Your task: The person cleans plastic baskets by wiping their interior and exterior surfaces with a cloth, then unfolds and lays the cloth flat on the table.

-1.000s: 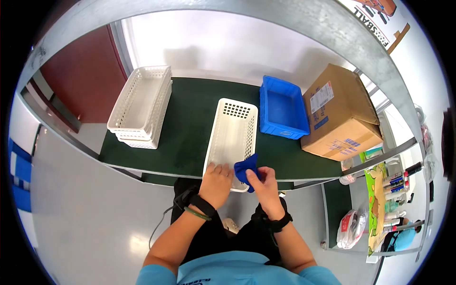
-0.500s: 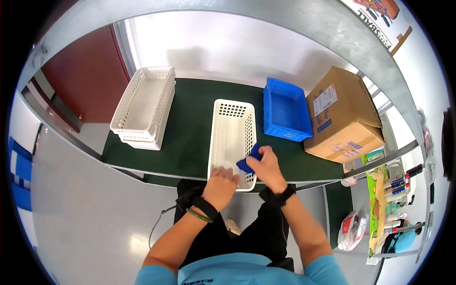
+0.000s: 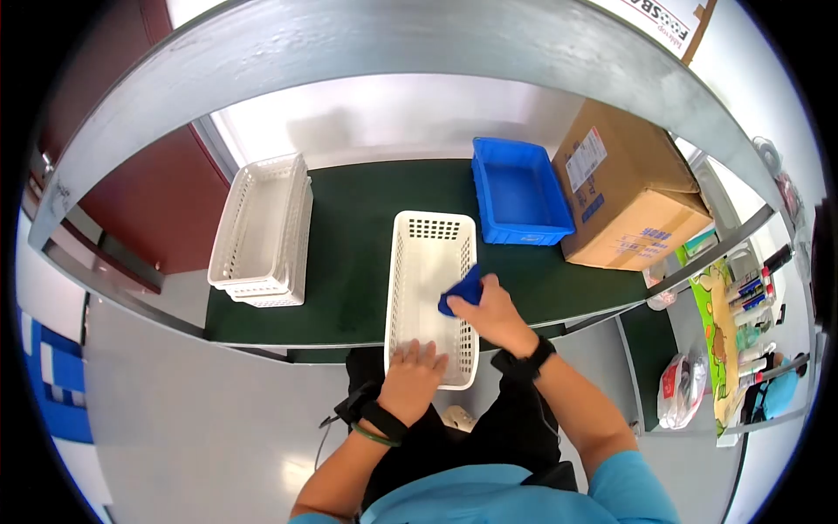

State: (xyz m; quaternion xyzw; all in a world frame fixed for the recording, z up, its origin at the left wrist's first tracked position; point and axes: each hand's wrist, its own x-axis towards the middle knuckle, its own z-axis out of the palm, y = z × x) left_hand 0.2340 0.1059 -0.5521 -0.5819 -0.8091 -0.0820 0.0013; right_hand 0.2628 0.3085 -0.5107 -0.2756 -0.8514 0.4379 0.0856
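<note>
A white perforated basket (image 3: 428,262) lies lengthwise over the near edge of the dark green shelf, its inside visible. My left hand (image 3: 414,382) rests on its near left part, fingers spread and lying flat. A blue cloth (image 3: 463,292) is pinched between the thumb and fingers of my right hand (image 3: 499,313), over the basket's right side wall. Part of the cloth reaches into the basket, and whether it touches the wall is hard to tell.
Stacked white baskets (image 3: 262,227) stand on the left of the green shelf (image 3: 349,253). A blue bin (image 3: 524,192) and a cardboard box (image 3: 624,192) stand on the right. A metal beam (image 3: 419,44) crosses above. Farther right, a person in blue (image 3: 777,395) is partly visible.
My right hand has moved up along the basket's right side with the blue cloth. My left hand stays at the near left end. The whole view has shifted, with the shelf now lower.
</note>
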